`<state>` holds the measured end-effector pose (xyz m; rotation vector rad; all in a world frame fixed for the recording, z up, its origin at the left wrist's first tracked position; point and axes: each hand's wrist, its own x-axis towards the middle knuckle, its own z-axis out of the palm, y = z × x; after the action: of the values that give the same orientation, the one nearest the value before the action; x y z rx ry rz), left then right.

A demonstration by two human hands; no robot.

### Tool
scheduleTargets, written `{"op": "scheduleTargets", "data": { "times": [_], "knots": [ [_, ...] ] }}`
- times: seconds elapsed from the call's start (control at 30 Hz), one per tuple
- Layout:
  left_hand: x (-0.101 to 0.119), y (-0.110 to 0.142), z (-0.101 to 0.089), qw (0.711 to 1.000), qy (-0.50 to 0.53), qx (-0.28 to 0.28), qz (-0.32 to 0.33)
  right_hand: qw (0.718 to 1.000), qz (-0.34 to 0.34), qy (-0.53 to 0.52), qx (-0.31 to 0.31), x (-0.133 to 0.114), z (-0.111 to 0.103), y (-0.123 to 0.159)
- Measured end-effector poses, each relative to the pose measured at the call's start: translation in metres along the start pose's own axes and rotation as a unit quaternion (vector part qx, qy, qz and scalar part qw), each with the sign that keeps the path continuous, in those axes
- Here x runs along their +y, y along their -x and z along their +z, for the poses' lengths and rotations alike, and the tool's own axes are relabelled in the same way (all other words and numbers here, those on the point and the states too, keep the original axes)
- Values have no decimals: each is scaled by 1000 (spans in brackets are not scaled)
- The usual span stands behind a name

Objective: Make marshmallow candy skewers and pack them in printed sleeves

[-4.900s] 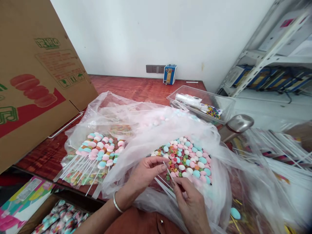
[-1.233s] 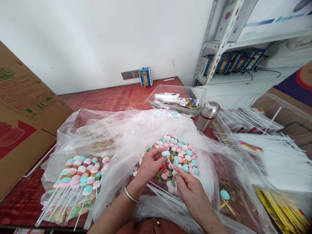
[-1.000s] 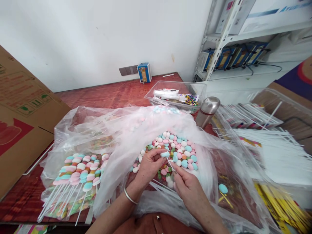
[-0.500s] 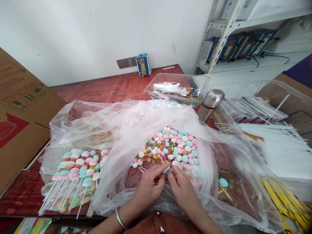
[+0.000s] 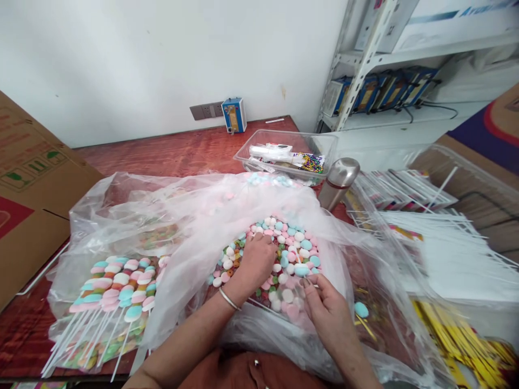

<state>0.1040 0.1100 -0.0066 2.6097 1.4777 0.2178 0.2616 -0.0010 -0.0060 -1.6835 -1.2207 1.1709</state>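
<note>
A heap of pink, blue and white candies and small coloured rings (image 5: 286, 237) lies in an open clear plastic bag (image 5: 194, 216). My left hand (image 5: 257, 260), a bracelet on its wrist, reaches down into the heap; its fingertips are buried among the candies. My right hand (image 5: 329, 312) rests at the near edge of the heap, thumb and forefinger pinched by a blue candy (image 5: 301, 269), apparently on a thin white stick. Finished candy skewers (image 5: 117, 286) lie under plastic at the left.
A clear tray (image 5: 326, 145) with beads and packets and a steel flask (image 5: 339, 181) stand behind the bag. White sticks (image 5: 454, 254) are piled at the right, a cardboard box (image 5: 28, 189) at the left. A loose blue candy (image 5: 359, 309) lies beside my right hand.
Both hands were together pushing a blue candy onto a stick. Now my left hand has gone forward into the heap and my right hand has stayed near the edge.
</note>
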Motion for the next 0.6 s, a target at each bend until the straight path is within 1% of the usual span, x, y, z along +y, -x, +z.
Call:
{"op": "scheduleTargets", "data": {
  "times": [0.07, 0.13, 0.2, 0.27, 0.37, 0.4, 0.47, 0.53, 0.6],
  "knots": [
    [2, -1, -2, 1000, 22, 8, -17, 1000, 1, 6, -14, 2, 1, 0],
    [2, 1, -6, 995, 90, 21, -39, 999, -3, 16, -34, 1, 3, -2],
    [1, 4, -10, 982, 170, 32, -74, 998, -11, 32, -50, -2, 4, -3],
    [-2, 7, -12, 955, 268, 29, -122, 997, -21, 48, -60, -5, 5, -4],
    [-8, 11, -11, 889, 418, 21, -184, 996, -34, 50, -67, -9, 6, -4],
    [-9, 11, -11, 874, 444, 21, -195, 996, -38, 47, -68, -10, 7, -3],
    [-9, 12, -11, 858, 470, 23, -207, 996, -43, 44, -71, -11, 8, -3],
    [-7, 13, -14, 851, 485, 19, -203, 995, -46, 48, -72, -11, 9, -2],
    [-3, 15, -19, 853, 487, 12, -186, 995, -51, 52, -66, -10, 10, -3]
  ]
}}
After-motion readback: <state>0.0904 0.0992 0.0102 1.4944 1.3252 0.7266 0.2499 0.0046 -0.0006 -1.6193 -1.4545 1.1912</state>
